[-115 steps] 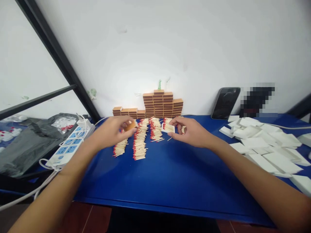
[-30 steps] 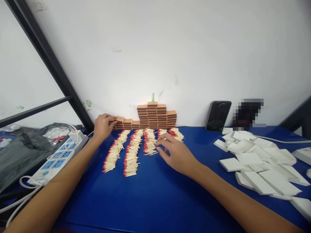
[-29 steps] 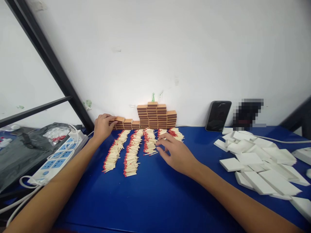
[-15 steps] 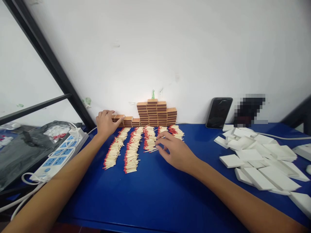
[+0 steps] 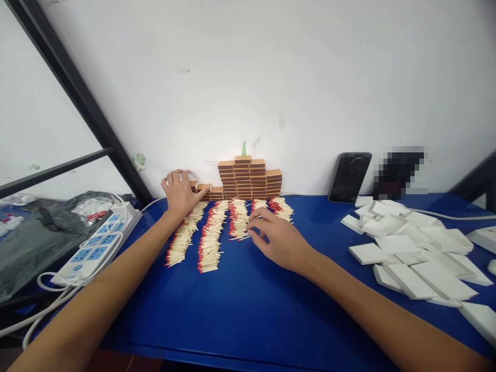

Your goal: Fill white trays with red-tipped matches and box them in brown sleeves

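My left hand [image 5: 180, 194] is spread over the left end of a low row of matchboxes [image 5: 216, 194] against the wall. Its thumb reaches along the box tops, and the hand hides the boxes at that end. To the right rises a taller stack of brown matchboxes [image 5: 242, 182]. In front lie several bands of red-tipped matches [image 5: 211, 240] on the blue table [image 5: 240, 310]. My right hand [image 5: 281, 240] hovers at the right-hand bands, fingers loosely bent and apart, with nothing visible between them. It partly covers the matches behind it.
White matchbox trays [image 5: 403, 243] lie heaped on the right. A phone [image 5: 350, 177] leans on the wall, beside a pixelated dark object [image 5: 399, 173]. On the left are a white power strip [image 5: 96, 248] with cables and a dark plastic bag [image 5: 42, 243].
A matchbox earlier in my left hand now rests on the low row. That hand has released it and shifted right, fingers spreading. My right hand, earlier at a match-filled tray, lately stays nearly still.
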The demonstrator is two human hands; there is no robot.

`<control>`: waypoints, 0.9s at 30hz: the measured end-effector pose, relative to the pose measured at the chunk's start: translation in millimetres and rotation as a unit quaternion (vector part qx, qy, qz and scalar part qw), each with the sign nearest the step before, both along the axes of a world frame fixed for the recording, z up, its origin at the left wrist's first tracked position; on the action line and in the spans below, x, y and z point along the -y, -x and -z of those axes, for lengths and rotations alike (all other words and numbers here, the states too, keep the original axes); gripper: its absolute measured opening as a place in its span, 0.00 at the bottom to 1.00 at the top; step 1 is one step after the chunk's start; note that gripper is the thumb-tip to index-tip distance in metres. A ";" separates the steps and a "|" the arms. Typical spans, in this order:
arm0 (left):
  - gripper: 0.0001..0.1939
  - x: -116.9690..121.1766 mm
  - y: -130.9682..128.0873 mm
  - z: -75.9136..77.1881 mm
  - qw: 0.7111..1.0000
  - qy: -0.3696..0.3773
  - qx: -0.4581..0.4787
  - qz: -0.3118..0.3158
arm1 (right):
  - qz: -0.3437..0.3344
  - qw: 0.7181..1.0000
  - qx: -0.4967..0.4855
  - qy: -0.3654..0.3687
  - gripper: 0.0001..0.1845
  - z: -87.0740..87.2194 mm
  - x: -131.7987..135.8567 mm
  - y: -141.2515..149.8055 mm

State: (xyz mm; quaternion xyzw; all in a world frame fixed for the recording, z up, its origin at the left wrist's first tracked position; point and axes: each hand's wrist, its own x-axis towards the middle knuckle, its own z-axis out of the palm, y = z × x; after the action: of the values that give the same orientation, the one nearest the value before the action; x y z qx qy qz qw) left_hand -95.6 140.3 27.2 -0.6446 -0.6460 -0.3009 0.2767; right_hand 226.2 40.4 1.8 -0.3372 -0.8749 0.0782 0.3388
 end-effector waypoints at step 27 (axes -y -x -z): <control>0.56 -24.6 -67.5 -41.4 0.958 -0.004 -0.213 0.191 | 0.016 1.000 0.008 -0.010 0.08 -4.5 -4.1 -2.8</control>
State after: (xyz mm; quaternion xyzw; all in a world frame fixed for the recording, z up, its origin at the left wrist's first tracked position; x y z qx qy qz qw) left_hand -28.1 164.9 68.5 -0.8040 -0.4361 -0.2061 0.3476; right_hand 229.0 44.4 6.3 -0.3488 -0.8724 0.0613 0.3368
